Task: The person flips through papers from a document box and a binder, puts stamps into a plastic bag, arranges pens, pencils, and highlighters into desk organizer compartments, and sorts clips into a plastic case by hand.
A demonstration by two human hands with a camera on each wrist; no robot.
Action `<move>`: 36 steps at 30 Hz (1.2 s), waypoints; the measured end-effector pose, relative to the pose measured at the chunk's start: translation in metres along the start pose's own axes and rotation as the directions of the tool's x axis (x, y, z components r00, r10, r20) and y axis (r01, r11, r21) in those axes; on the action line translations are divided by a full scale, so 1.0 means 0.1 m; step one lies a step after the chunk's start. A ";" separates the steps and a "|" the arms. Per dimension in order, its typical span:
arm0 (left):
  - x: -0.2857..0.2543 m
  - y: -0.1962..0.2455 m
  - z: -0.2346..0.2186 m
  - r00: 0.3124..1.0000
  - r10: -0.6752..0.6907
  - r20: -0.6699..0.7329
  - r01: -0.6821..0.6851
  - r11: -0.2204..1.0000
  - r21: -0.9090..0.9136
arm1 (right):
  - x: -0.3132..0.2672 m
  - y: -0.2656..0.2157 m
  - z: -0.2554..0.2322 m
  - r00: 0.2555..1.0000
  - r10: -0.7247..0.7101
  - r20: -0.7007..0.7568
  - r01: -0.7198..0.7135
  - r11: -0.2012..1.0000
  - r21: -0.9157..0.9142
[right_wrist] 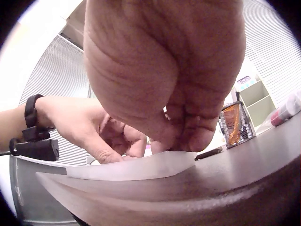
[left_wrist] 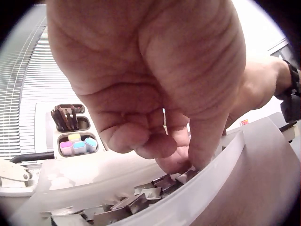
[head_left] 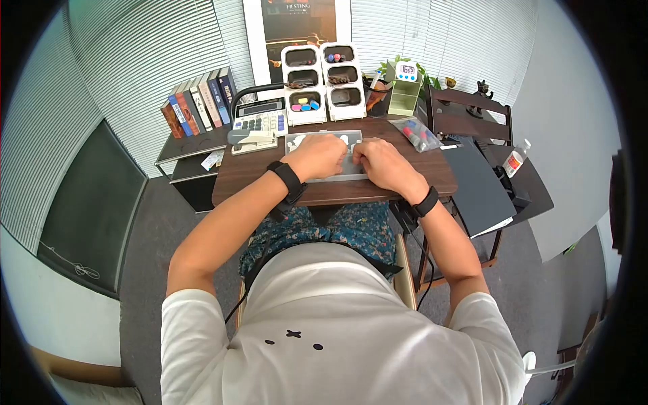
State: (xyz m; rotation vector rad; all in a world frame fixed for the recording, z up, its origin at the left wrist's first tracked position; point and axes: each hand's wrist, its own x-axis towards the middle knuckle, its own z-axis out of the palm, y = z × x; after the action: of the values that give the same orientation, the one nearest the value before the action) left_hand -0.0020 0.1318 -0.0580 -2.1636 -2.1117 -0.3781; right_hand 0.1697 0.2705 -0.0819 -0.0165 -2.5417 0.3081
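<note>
A shallow translucent plastic box [head_left: 331, 179] lies near the front edge of the desk, both hands over it. Small bent metal clips [left_wrist: 134, 205] fill part of it in the left wrist view. My left hand [head_left: 317, 156] reaches down into the box, its thumb and fingertips together on a metal clip [left_wrist: 186, 176] at the pile's end. At the box's right end is my right hand [head_left: 386, 164], fingers curled down over the wall. Its thumb and fingertips meet low at the rim in the right wrist view; what lies between them is hidden.
Behind the box stands a white organizer [head_left: 326, 84] with erasers and pens. To its left are a calculator [head_left: 260, 120], a stapler-like tool [head_left: 253, 137] and books [head_left: 199, 101]. A clear pouch [head_left: 417, 133], mesh cup [right_wrist: 236, 125] and green holder [head_left: 403, 94] stand right.
</note>
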 end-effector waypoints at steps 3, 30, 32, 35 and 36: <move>0.09 0.03 0.05 1.000 -0.024 0.001 0.024 0.997 0.071 | 0.01 0.00 -0.02 1.000 0.009 0.010 -0.009 1.000 -0.001; -0.19 -0.12 -0.06 0.999 -0.039 -0.037 0.044 0.989 0.141 | 0.01 -0.03 -0.03 0.997 0.071 -0.025 -0.071 0.997 0.017; -0.21 -0.12 -0.06 0.999 -0.019 -0.051 0.026 0.990 0.142 | 0.00 -0.01 -0.02 0.997 0.072 -0.020 -0.072 0.997 0.013; -0.20 -0.12 -0.11 0.996 -0.085 -0.029 0.086 0.995 0.051 | 0.00 0.01 -0.01 0.997 0.070 -0.016 -0.070 0.997 0.013; -0.16 -0.13 -0.11 0.996 -0.085 -0.028 0.086 0.995 0.051 | -0.01 0.02 -0.01 0.998 0.068 -0.017 -0.068 0.998 0.018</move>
State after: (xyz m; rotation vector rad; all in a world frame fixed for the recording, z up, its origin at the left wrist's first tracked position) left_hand -0.0166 0.1137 -0.0529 -2.0342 -2.1803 -0.3526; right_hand 0.1705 0.2724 -0.0820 -0.0983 -2.5246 0.3551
